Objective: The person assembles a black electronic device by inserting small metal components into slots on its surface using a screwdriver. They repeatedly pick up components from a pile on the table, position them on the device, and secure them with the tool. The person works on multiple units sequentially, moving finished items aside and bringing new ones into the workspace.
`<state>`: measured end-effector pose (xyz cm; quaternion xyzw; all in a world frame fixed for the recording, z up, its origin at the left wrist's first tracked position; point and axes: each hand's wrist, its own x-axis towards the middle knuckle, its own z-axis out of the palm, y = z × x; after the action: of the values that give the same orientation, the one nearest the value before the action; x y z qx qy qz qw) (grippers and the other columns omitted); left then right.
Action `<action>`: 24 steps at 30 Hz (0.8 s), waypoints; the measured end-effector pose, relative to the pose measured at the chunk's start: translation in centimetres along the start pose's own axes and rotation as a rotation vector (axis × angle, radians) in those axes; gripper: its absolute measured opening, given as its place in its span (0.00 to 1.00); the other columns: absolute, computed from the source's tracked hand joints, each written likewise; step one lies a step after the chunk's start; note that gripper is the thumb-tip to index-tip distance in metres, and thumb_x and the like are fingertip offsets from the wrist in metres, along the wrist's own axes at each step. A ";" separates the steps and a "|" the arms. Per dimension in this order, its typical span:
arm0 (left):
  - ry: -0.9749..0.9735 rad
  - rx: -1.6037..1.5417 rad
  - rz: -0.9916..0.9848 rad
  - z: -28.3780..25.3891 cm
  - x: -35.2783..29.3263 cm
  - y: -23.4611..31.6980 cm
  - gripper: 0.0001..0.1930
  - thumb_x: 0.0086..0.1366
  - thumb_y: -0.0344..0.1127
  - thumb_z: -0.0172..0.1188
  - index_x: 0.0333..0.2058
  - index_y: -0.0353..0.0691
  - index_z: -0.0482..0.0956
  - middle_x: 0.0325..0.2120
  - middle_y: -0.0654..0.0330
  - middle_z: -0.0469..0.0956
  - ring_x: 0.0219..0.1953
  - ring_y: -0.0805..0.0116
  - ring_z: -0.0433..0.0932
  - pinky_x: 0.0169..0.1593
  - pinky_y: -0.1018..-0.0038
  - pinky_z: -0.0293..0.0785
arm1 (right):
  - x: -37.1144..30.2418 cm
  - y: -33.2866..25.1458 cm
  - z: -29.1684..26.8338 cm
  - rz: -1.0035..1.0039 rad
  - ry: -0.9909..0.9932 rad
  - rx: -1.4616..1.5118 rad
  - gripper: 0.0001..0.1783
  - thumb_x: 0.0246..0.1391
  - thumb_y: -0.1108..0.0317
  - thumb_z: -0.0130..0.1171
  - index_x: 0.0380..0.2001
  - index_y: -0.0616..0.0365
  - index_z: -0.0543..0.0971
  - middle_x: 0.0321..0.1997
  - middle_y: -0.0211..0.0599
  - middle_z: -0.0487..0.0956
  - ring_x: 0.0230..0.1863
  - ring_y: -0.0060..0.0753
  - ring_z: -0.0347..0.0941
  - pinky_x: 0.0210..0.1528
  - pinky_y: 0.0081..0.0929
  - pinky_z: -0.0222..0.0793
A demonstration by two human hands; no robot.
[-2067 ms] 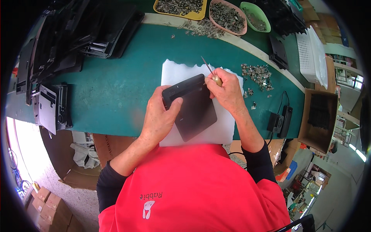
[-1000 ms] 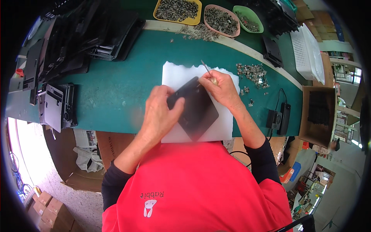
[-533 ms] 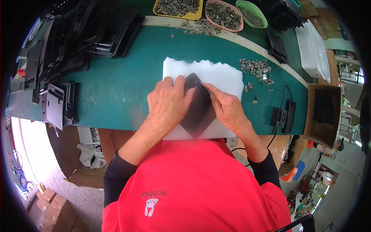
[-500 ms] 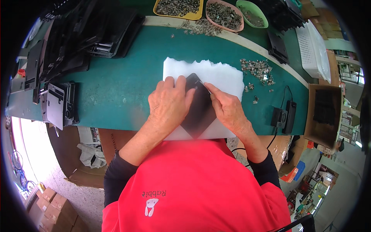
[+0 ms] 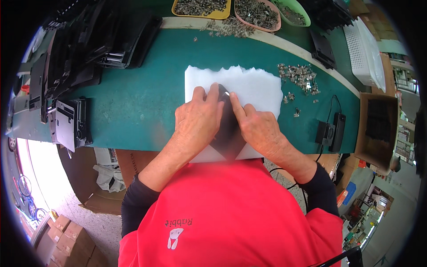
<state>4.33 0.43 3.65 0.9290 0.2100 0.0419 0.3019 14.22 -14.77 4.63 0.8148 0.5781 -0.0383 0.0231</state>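
Note:
A thin dark rectangular panel (image 5: 229, 133), turned with one corner pointing away from me, lies over a white foam sheet (image 5: 262, 86). My left hand (image 5: 198, 120) is closed on the panel's left side, its fingertips near the far corner. At that corner sits a small shiny metal clip (image 5: 227, 94). My right hand (image 5: 260, 131) has its index finger stretched to the clip, while the other fingers curl at the panel's right edge. Its thumb is hidden. Several loose metal clips (image 5: 300, 78) are heaped on the green tabletop to the right of the foam.
Yellow (image 5: 221, 15), pink (image 5: 278, 23) and green (image 5: 307, 20) trays of small parts stand at the back. Stacked black panels (image 5: 129, 42) fill the far left. A black power adapter (image 5: 338, 132) with a cable lies at right, beside an open cardboard box (image 5: 358, 124).
My right index finger has straightened and moved up to the panel's far corner, where the shiny clip shows more brightly. My left hand keeps its hold, shifted slightly.

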 end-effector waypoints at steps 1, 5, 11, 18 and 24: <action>0.007 0.004 0.006 0.1 0.0 0.1 0.22 0.66 0.38 0.57 0.57 0.39 0.72 0.37 0.52 0.74 0.28 0.51 0.80 0.33 0.60 0.78 | 0.1 -0.4 -0.2 0.011 -0.030 -0.028 0.26 0.47 0.73 0.58 0.53 0.66 0.74 0.26 0.38 0.76 0.21 0.37 0.78 0.23 0.30 0.76; -0.022 0.056 -0.015 0.1 0.1 0.7 0.22 0.66 0.39 0.57 0.56 0.39 0.72 0.37 0.51 0.75 0.29 0.50 0.80 0.33 0.59 0.78 | 1.0 -0.8 -1.7 -0.078 -0.047 -0.155 0.24 0.48 0.73 0.57 0.51 0.69 0.74 0.26 0.39 0.78 0.24 0.36 0.80 0.25 0.29 0.77; 0.004 0.080 -0.032 -0.3 0.2 0.6 0.21 0.67 0.40 0.56 0.56 0.39 0.71 0.38 0.49 0.76 0.31 0.46 0.81 0.35 0.56 0.78 | 2.8 0.7 -3.5 -0.094 -0.193 -0.004 0.28 0.50 0.75 0.55 0.57 0.63 0.73 0.26 0.48 0.80 0.27 0.47 0.80 0.30 0.38 0.76; -0.039 0.064 -0.065 -0.6 -0.1 1.1 0.22 0.67 0.41 0.56 0.57 0.37 0.69 0.38 0.45 0.77 0.34 0.44 0.80 0.38 0.54 0.77 | 2.4 4.5 -1.3 0.114 -0.218 0.508 0.12 0.48 0.74 0.49 0.37 0.60 0.78 0.29 0.54 0.81 0.35 0.60 0.78 0.39 0.52 0.73; -0.094 -0.277 -0.038 -0.1 0.2 -0.3 0.22 0.66 0.36 0.55 0.56 0.34 0.68 0.37 0.42 0.79 0.36 0.43 0.80 0.41 0.56 0.76 | 2.2 2.9 -1.3 0.126 -0.177 0.429 0.21 0.60 0.72 0.49 0.57 0.51 0.75 0.31 0.51 0.81 0.35 0.56 0.78 0.38 0.46 0.73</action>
<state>4.33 0.80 3.55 0.8752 0.2052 0.0212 0.4376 17.68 -13.55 5.69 0.8291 0.5003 -0.2297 -0.0975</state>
